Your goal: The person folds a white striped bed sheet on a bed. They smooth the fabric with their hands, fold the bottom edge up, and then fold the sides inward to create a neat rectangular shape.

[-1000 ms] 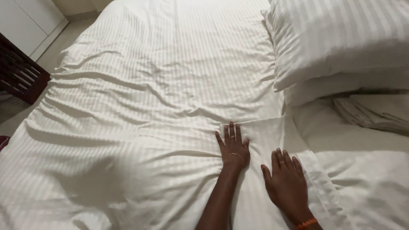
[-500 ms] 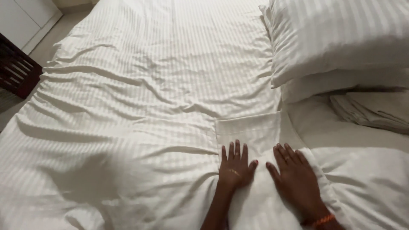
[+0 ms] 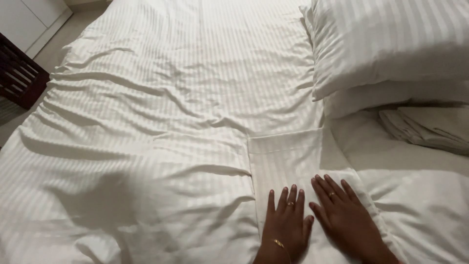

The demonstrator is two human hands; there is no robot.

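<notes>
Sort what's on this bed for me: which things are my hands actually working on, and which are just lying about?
In hand:
- folded striped cloth, flat on the bed
- left hand and right hand, both palm-down on it, fingers spread

Lying about:
- wrinkled striped sheet
- two stacked pillows
- folded linens beside the pillows
- dark wooden furniture off the bed

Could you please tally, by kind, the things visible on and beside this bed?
White striped pillows: 2
Stack of folded white linen: 1
Wrinkled white striped bedsheet: 1
Flat white striped folded cloth under left hand and right hand: 1
Dark wooden furniture piece: 1
Total: 6
</notes>
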